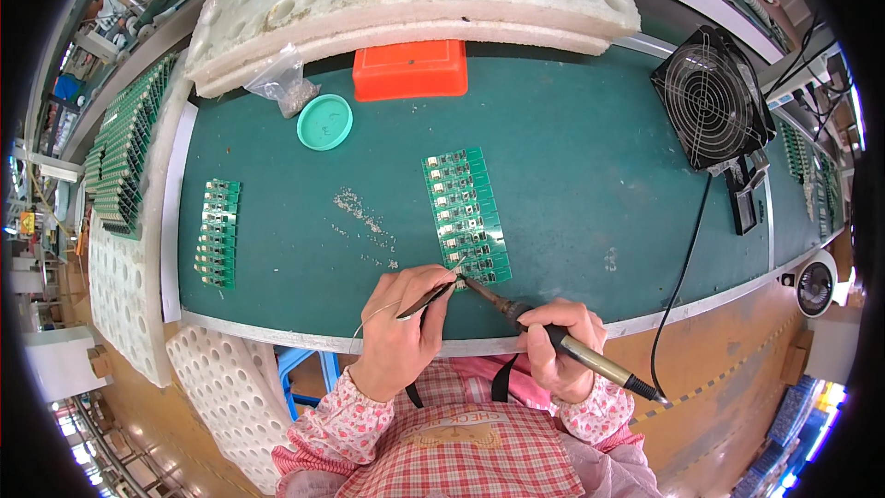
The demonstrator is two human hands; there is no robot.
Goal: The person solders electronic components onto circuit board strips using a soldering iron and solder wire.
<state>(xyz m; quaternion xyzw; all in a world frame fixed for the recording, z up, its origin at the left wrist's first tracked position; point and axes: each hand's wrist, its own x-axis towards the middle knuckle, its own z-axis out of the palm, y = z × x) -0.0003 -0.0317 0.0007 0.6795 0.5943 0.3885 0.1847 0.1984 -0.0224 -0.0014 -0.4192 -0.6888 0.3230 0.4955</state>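
My right hand (pixel 564 350) is closed round the handle of a soldering iron (pixel 599 363). The iron's tip reaches the near end of a green circuit board panel (pixel 467 207) lined with rows of small parts. Dark tweezers (pixel 425 302) are pinched in my left hand (pixel 398 330), their points at that same near edge. A thin wire (pixel 367 318) loops out beside the left fingers; whether it is solder I cannot tell. Tiny loose components (pixel 358 210) lie scattered on the green mat left of the panel. The exact contact at the tips is too small to make out.
A second board panel (pixel 218 234) lies at the left. Farther back are a turquoise lid (pixel 324 123), a clear bag (pixel 284 83), an orange-red box (pixel 410 71) and white foam (pixel 406 0). A black fan (pixel 708 103) stands at right, its cord (pixel 684 267) crossing the mat.
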